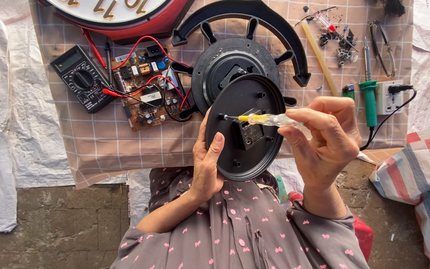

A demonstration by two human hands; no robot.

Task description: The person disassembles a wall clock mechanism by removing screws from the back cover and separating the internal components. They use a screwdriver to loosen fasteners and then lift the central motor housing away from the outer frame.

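My left hand grips the left rim of a round black plastic disc, held upright over my lap. A small black box-shaped mechanism sits at the disc's centre. My right hand holds a screwdriver with a clear and yellow handle. Its thin shaft points left, and the tip rests at a screw post near the disc's upper left edge.
On the checked cloth lie a black round housing, a curved black frame, a circuit board with red wires, a black multimeter, a red-rimmed clock, a green soldering iron, a white power socket and several small screws.
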